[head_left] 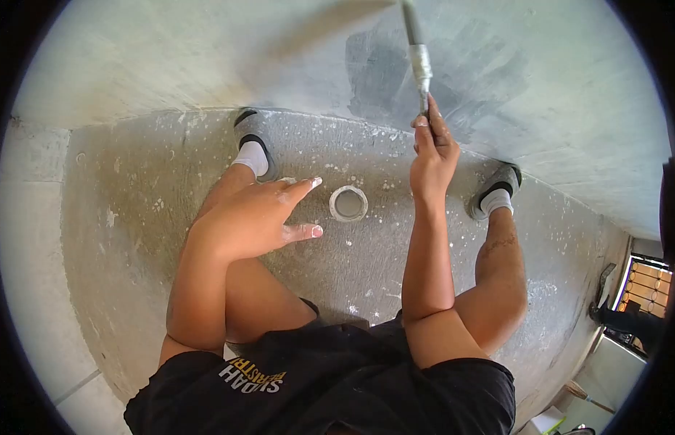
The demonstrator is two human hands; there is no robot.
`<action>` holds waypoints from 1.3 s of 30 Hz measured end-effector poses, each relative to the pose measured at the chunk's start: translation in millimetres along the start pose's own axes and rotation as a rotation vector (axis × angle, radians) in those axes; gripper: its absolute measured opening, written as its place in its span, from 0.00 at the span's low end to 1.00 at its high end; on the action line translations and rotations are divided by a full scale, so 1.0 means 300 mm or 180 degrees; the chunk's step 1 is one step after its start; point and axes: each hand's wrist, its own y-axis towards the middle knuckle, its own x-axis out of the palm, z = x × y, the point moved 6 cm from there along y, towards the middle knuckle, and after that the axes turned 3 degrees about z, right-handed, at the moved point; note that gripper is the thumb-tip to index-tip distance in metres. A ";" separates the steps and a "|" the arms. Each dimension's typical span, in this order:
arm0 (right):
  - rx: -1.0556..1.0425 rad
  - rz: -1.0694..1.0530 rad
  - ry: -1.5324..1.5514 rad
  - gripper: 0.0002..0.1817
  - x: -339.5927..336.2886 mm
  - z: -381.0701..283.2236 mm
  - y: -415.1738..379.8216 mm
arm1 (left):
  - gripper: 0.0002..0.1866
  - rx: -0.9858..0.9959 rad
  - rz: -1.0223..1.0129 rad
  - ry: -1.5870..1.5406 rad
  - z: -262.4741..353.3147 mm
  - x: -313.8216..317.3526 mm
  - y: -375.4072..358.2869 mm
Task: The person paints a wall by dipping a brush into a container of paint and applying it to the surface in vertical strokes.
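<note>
The right hand (433, 141) pinches the lower end of a pole (417, 54) between thumb and fingers; the pole runs up in front of the wall (207, 58), near its dark grey patch (453, 69), and out of view at the top. The left hand (268, 214) holds nothing, thumb and fingers apart, white smears on the fingertips (316, 182). Just beside it, a round ring (348, 204) lies on the speckled floor (366, 268), between the two slippered feet.

A pale grey wall (569, 109) meets a paint-spotted concrete floor (308, 145); a barred window (645, 286) stands right.
</note>
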 end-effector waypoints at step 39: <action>-0.0974 -0.1491 -0.3519 0.28 0.007 -0.018 0.019 | 0.41 0.0397 -0.0027 0.0041 0.097 0.029 0.035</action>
